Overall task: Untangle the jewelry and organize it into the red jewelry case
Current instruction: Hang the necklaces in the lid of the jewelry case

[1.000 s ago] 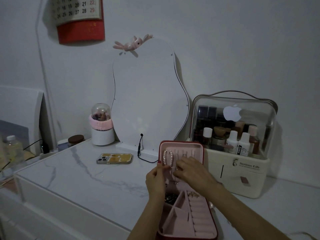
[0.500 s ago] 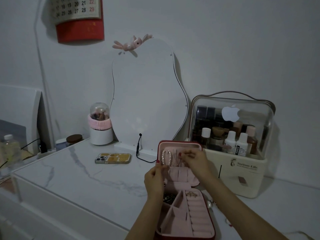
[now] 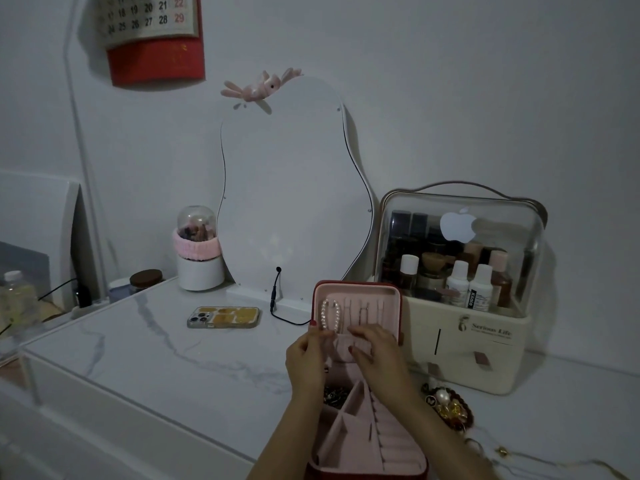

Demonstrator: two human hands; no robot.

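We see the red jewelry case (image 3: 363, 441) lying open on the marble-patterned counter (image 3: 156, 362), its lid (image 3: 388, 299) standing upright at the far end, pink lining facing us. A pearl bracelet (image 3: 329, 315) hangs inside the lid on its left side; thin chains (image 3: 363, 311) hang beside it, too fine to tell apart.

Left hand (image 3: 308, 358): raised at the lower left of the lid, fingers (image 3: 317, 336) curled together just below the bracelet. They appear to pinch something small there; we cannot tell whether it is the bracelet's lower end or a chain.

Right hand (image 3: 377, 355): laid across the pink pocket (image 3: 346, 348) at the bottom of the lid, fingers bent, the tips pressing on the pocket's upper edge. We cannot tell whether anything is held under them.

Base of the case: divided pink compartments and ring rolls. The far-left compartment holds a dark tangle of jewelry (image 3: 334, 394), partly hidden by the left wrist.

On the counter just right of the case: a heap of loose jewelry (image 3: 448, 407) with a large pearl and gold pieces; a thin gold chain (image 3: 540, 457) trails toward the right edge.

Surroundings: a phone (image 3: 223, 317) lies flat to the left of the case; a wavy-edged mirror (image 3: 287, 188) stands behind, a cosmetics organizer (image 3: 457, 341) with bottles to the right, a domed white container (image 3: 199, 252) with a pink band to the left.
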